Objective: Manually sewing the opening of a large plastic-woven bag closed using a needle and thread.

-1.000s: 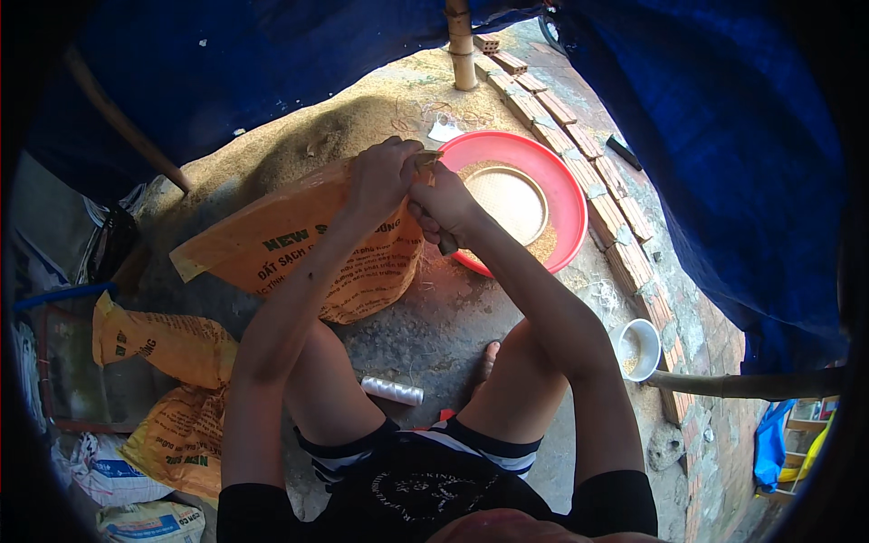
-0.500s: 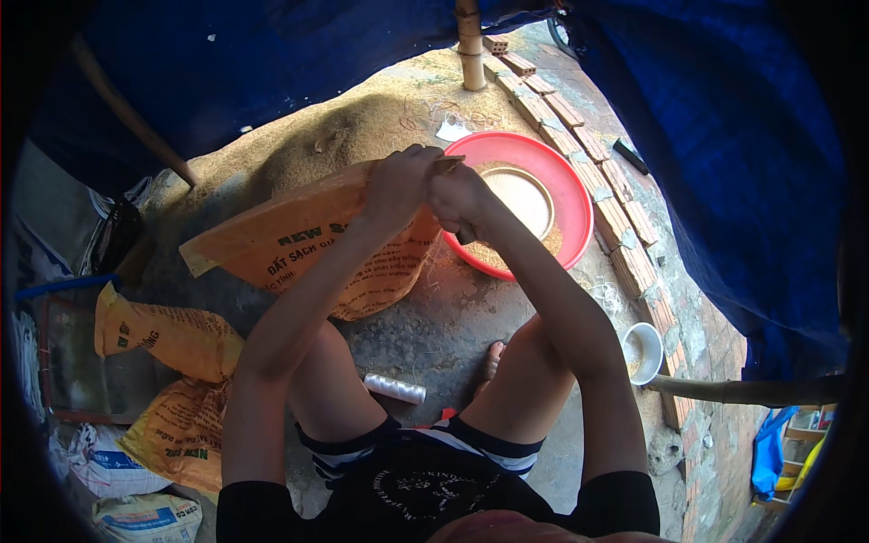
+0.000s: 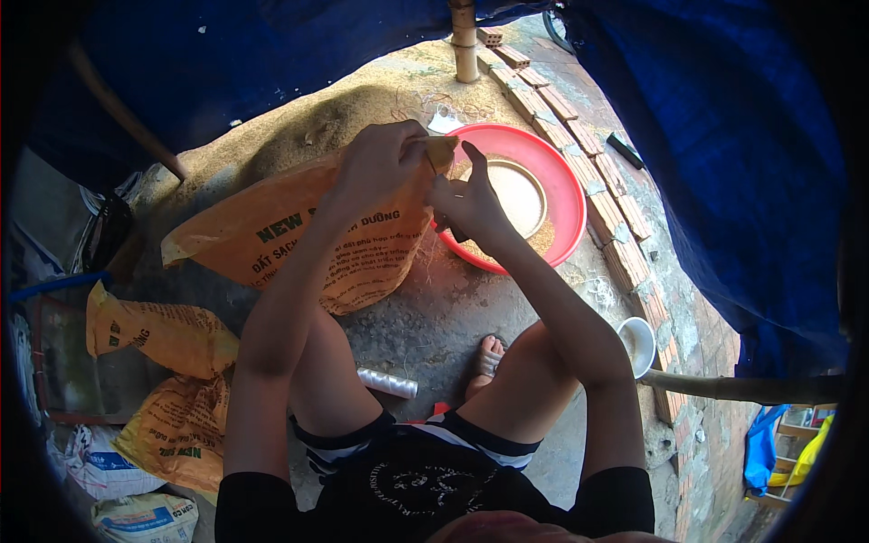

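Note:
My left hand (image 3: 380, 158) grips the folded top corner of a large orange printed sack (image 3: 299, 231). Just to its right, my right hand (image 3: 471, 204) is curled round a small dark tool (image 3: 458, 233), its index finger lifted; a thin line, perhaps thread, runs between it and the sack's edge. Behind the right hand lies a red round tray (image 3: 563, 204) with grain and a woven sieve (image 3: 516, 185) in it. A white spool (image 3: 387, 382) lies on the floor between my legs.
Orange sacks (image 3: 163, 339) and white bags (image 3: 140, 520) lie at left. Grain (image 3: 272, 145) covers the floor at back, near a bamboo post (image 3: 464, 50). A brick row (image 3: 611, 217), metal bowl (image 3: 637, 347) and bamboo pole (image 3: 742, 387) are at right. Blue tarps (image 3: 697, 163) hang around.
Both hands are a little higher and further apart. My right index finger has risen off the sack's edge, opening a gap where the line shows. My right foot shows more.

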`<state>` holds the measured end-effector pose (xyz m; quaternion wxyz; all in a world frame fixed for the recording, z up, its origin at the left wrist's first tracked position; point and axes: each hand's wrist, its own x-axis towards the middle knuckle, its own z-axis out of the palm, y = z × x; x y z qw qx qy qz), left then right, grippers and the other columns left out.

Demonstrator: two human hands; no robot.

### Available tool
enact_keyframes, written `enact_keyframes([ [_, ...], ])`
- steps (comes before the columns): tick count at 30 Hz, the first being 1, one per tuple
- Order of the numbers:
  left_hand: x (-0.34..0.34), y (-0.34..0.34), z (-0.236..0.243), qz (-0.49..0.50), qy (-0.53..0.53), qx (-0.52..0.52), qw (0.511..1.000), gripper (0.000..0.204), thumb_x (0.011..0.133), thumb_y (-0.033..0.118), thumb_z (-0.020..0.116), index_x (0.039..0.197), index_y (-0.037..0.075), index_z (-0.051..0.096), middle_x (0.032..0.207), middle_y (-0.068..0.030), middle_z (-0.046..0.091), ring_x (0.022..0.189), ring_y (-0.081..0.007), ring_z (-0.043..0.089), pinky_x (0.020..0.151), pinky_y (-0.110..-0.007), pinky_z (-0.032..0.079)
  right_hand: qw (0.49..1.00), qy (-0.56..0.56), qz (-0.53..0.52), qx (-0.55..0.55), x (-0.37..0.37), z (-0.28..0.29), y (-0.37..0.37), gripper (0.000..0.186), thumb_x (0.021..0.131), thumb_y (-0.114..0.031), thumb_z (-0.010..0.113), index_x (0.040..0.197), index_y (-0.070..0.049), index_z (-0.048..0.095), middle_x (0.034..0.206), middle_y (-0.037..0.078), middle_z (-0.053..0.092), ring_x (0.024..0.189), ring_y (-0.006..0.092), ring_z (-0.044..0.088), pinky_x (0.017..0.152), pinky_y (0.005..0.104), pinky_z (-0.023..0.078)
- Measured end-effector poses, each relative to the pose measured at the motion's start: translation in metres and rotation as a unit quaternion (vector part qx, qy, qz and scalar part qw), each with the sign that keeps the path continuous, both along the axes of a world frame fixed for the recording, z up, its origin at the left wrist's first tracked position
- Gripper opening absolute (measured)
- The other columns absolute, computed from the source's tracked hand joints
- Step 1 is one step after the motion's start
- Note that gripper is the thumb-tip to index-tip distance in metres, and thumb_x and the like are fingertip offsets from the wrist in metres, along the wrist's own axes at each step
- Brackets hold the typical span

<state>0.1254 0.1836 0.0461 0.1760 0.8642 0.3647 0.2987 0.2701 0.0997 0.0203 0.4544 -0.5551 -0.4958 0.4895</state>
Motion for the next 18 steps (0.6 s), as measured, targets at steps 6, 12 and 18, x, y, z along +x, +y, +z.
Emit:
enact_keyframes([
  [6, 0.011, 0.011, 0.020, -0.014, -0.009, 0.048, 0.999, 0.028, 0.079, 0.027, 0.061, 0.092, 0.003, 0.061, 0.094, -0.0112, 0.059, 0.089, -0.0228, 0.056, 0.078, -0.031, 0.043, 0.998, 0.016, -0.012, 0.059, -0.007, -0.025, 0.005, 0.097, 0.076, -0.011, 0.061, 0.133, -0.005, -0.017, 0.075, 0.012, 0.059, 0.058, 0.0152, 0.058, 0.050, 0.0274, 0.048],
  [12, 0.052, 0.025, 0.056, -0.158, 0.251, -0.054, 0.954, 0.028, 0.072, 0.023, 0.065, 0.091, 0.003, 0.063, 0.092, -0.0112, 0.061, 0.090, -0.0226, 0.057, 0.077, -0.032, 0.044, 0.997, -0.050, -0.026, 0.052, -0.013, -0.027, 0.003, 0.092, 0.084, -0.017, 0.055, 0.128, 0.004, -0.024, 0.075, 0.009, 0.062, 0.056, 0.0134, 0.057, 0.048, 0.0226, 0.046],
  [18, 0.089, 0.014, 0.054, -0.165, 0.439, -0.026, 0.883, 0.025, 0.058, 0.014, 0.071, 0.079, 0.002, 0.066, 0.075, -0.0138, 0.064, 0.073, -0.0247, 0.062, 0.064, -0.035, 0.047, 0.993, 0.048, -0.054, 0.093, -0.022, -0.023, -0.013, 0.091, 0.083, -0.018, 0.056, 0.132, -0.004, -0.020, 0.069, 0.009, 0.059, 0.054, 0.0131, 0.055, 0.049, 0.0252, 0.045],
])
